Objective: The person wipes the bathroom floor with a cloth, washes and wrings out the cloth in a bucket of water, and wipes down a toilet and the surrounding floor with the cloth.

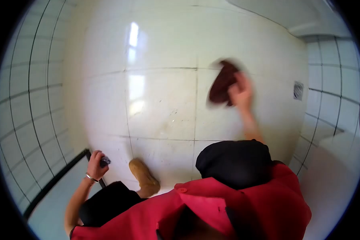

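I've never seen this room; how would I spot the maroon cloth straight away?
Start with the glossy cream tiled floor filling the middle of the view. Right of its centre, beyond the black-clad right knee, the right hand is on a blurred dark maroon cloth. Its deep brownish red sets it apart from the pale floor around it and the small square metal drain farther right.
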### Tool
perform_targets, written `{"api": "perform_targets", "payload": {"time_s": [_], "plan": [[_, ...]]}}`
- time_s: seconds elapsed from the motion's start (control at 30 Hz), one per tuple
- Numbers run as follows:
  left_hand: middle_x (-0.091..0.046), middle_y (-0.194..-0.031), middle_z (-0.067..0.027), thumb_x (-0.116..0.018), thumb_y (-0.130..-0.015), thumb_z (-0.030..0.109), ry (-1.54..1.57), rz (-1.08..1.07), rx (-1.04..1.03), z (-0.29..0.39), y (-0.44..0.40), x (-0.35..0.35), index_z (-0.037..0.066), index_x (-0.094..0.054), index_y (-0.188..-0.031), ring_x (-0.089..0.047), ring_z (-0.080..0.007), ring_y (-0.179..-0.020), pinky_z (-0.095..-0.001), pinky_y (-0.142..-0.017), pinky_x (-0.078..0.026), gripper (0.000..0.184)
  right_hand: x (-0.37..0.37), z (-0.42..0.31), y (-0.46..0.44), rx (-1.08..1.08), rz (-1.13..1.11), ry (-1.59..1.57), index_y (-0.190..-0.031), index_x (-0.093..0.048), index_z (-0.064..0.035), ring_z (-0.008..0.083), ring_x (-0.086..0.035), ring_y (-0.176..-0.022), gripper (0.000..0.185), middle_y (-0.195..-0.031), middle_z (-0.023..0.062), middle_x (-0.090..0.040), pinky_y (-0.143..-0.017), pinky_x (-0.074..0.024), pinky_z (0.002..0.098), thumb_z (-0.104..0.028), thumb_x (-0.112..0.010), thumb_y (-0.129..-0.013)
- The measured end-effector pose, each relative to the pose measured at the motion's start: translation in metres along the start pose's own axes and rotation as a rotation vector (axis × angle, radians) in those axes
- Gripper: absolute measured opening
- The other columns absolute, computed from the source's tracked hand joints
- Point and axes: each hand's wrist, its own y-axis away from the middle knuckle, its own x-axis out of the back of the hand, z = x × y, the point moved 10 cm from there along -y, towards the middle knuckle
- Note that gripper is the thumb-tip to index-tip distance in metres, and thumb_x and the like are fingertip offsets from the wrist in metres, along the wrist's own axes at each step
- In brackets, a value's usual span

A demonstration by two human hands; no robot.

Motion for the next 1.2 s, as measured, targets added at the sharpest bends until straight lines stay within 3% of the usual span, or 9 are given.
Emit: {"api": "perform_targets", "payload": {"time_s": [0.1,0.27,0.4,0.57,0.67,0.73,0.93,1.07,1.2], "plan": [[-0.048,-0.094,-0.0161,-0.063,-0.055,0.008,0.08,0.066,0.303,-0.065,0.068,-0.043,0.004,-0.048,-0.092,-0.048,-0.035,-0.088,-0.0385,-0.077,-0.042,0.04,0.107,0.024,-0.125,0.068,0.433,1.309,-0.119,-0.049,-0.0239,0.0341,-0.044,-0.107,0.048,-0.12,0.0127,-0.047,-0.09,-0.0374,0.0409,-0.045,-0.053,-0.076],[-0.049,-0.095,-0.0178,-0.065,-0.059,0.014,0.19,0.009,0.375,-0.072,0.089,-0.11,0.003,-0.048,-0.097,-0.049,-0.0354,-0.09,-0.0379,-0.079,-0.043,0.043,-0.035,-0.01,-0.22,0.394,0.177,1.205,-0.116,-0.05,-0.0285,0.0314,-0.045,-0.106,0.05,-0.116,0.009,-0.05,-0.083,-0.0414,0.0432,-0.051,-0.055,-0.072],[-0.049,-0.096,-0.018,-0.065,-0.061,0.013,0.308,0.085,0.39,-0.043,0.062,-0.087,0.003,-0.047,-0.098,-0.049,-0.0348,-0.091,-0.0368,-0.08,-0.042,0.042,-0.196,-0.044,-0.063,0.885,-0.285,0.912,-0.11,-0.055,-0.0282,0.0302,-0.044,-0.105,0.046,-0.112,0.0067,-0.05,-0.081,-0.0394,0.0444,-0.039,-0.065,-0.066],[-0.049,-0.098,-0.0172,-0.065,-0.063,0.012,0.363,0.182,0.348,-0.052,0.076,-0.08,0.004,-0.048,-0.1,-0.049,-0.0337,-0.094,-0.0353,-0.082,-0.041,0.042,-0.212,-0.04,0.112,0.875,-0.878,0.709,-0.109,-0.055,-0.0269,0.0306,-0.038,-0.112,0.056,-0.121,0.0029,-0.046,-0.088,-0.0346,0.0435,-0.026,-0.072,-0.056],[-0.052,-0.096,-0.0182,-0.064,-0.065,0.013,0.275,0.218,0.388,-0.069,0.103,-0.082,0.005,-0.041,-0.108,-0.053,-0.0347,-0.088,-0.0375,-0.078,-0.043,0.05,-0.176,-0.054,0.054,0.721,-0.623,0.551,-0.103,-0.059,-0.0113,0.0278,-0.053,-0.093,0.045,-0.098,0.0093,-0.059,-0.087,-0.0373,0.0417,-0.01,-0.064,-0.058],[-0.055,-0.093,-0.02,-0.065,-0.067,0.016,0.506,0.196,0.749,-0.105,0.135,-0.109,0.008,-0.031,-0.116,-0.056,-0.0363,-0.081,-0.0399,-0.073,-0.045,0.06,-0.147,-0.036,-0.019,0.686,-0.381,0.905,-0.118,-0.05,-0.0154,0.0304,-0.046,-0.103,0.051,-0.112,0.0111,-0.053,-0.09,-0.0348,0.0437,-0.02,-0.061,-0.068],[-0.055,-0.091,-0.0227,-0.067,-0.067,0.019,0.512,0.219,0.824,-0.13,0.214,-0.171,0.009,-0.026,-0.116,-0.057,-0.0396,-0.082,-0.0419,-0.069,-0.046,0.065,-0.285,-0.044,-0.204,0.65,-0.334,1.08,-0.127,-0.037,-0.0283,0.0378,-0.042,-0.108,0.053,-0.121,0.0144,-0.045,-0.088,-0.0356,0.0485,-0.047,-0.05,-0.079],[-0.055,-0.091,-0.0232,-0.068,-0.066,0.02,0.491,0.242,0.885,-0.131,0.226,-0.175,0.008,-0.027,-0.114,-0.056,-0.0409,-0.082,-0.0428,-0.069,-0.046,0.064,-0.483,-0.083,-0.075,1.077,-0.514,1.011,-0.124,-0.041,-0.0279,0.0347,-0.043,-0.108,0.05,-0.119,0.014,-0.047,-0.087,-0.0375,0.0462,-0.045,-0.051,-0.078],[-0.054,-0.094,-0.0222,-0.068,-0.064,0.018,0.397,0.314,0.792,-0.138,0.211,-0.159,0.007,-0.032,-0.108,-0.055,-0.0404,-0.083,-0.0423,-0.069,-0.046,0.058,-0.492,-0.085,0.113,1.317,-0.794,0.846,-0.119,-0.046,-0.0239,0.0302,-0.042,-0.108,0.048,-0.119,0.0086,-0.046,-0.083,-0.04,0.0452,-0.038,-0.057,-0.075]]}}
